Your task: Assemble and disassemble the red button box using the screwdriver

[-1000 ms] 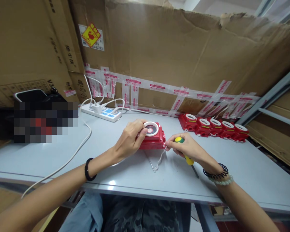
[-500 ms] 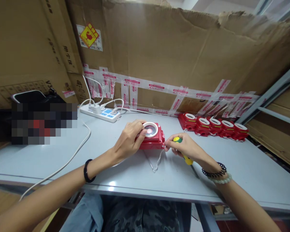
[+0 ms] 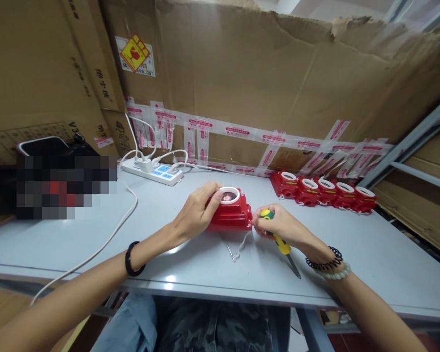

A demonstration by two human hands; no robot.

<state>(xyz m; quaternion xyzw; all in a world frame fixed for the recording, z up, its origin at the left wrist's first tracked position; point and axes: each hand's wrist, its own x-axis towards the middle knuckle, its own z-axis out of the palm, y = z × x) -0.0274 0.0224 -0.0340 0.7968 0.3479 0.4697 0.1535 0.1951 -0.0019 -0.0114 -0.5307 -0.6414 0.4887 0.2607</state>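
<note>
- A row of red units [image 3: 324, 192] is sitting right of centre against the cardboard wall [image 3: 278, 78]; a white power strip [image 3: 152, 171] is lying upper left of your hands, its cable [image 3: 106, 239] trailing toward the lower left.
- Your left hand [image 3: 196, 212] is gripping the red housing [image 3: 231, 215] at frame centre on the table [image 3: 370, 254], fingers curled over its white ring.
- Your right hand [image 3: 282, 226] is closing around the yellow-green screwdriver [image 3: 278, 239], fingertips touching the housing's right edge.

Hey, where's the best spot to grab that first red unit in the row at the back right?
Probably grip the nearest red unit by its two side walls, coming from above; its flat base sits on the table and a neighbour crowds its right side.
</note>
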